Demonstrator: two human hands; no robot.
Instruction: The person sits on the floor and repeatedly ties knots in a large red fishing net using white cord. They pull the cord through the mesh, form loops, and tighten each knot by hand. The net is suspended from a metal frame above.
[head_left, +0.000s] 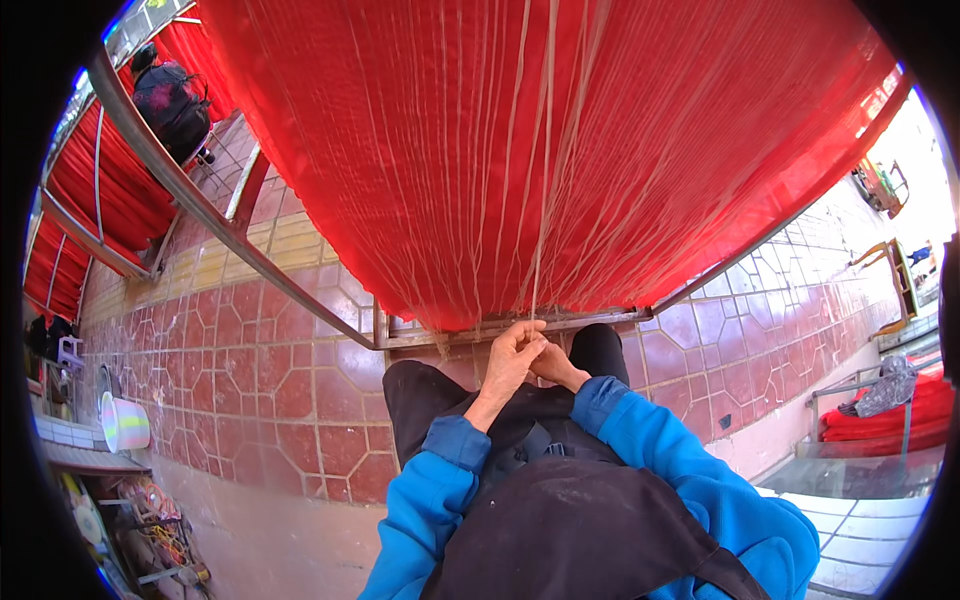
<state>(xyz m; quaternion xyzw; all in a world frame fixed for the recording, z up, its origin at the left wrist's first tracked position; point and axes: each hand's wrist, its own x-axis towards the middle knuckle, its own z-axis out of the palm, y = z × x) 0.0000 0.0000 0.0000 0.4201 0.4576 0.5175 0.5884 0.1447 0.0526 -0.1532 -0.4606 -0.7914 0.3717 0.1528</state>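
Observation:
Pale thin threads (536, 200) run down over a large red cloth (400, 150) stretched in front of me and draw together toward my hands. My left hand (512, 358) is closed, its fingertips pinched at the lower end of a bundle of these threads, just before the frame's lower bar. Close against it, my right hand (556, 366) is also closed, fingers curled in toward the left fingertips. What the right fingers hold is hidden. Both hands are above my lap, between my knees.
A metal frame (240, 245) surrounds the cloth, its lower bar (590, 320) near my knees. Red-brown tiles (270, 370) pave the ground. At far left a person (172, 105) sits by other red cloths (105, 185). A pale bucket (125, 422) stands left; red fabric (885, 415) lies right.

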